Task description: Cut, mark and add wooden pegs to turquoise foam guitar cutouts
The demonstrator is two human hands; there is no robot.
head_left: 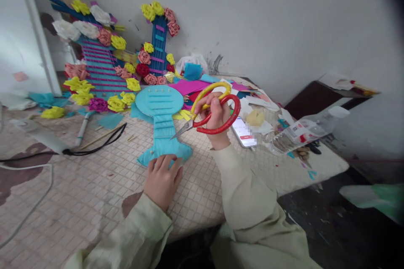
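A turquoise craft piece [164, 126] lies on the table, with an oval top, a narrow ribbed middle and a flared lower end. Small pale studs show along its oval top, and one sits on the lower end. My left hand [163, 178] rests on the flared end, its fingers laid over the edge. Scissors with one yellow and one red handle loop [232, 128] are held in my right hand [217, 117]. Their blades are together and point down-left at the ribbed middle; whether the tip touches it I cannot tell.
Two flower-trimmed blue craft pieces [100, 65] lean at the back wall. A glue gun [39, 134] with a black cord and a marker [83, 129] lie left. On the right are paper scraps, a phone [243, 132] and a plastic bottle [296, 136] near the table edge.
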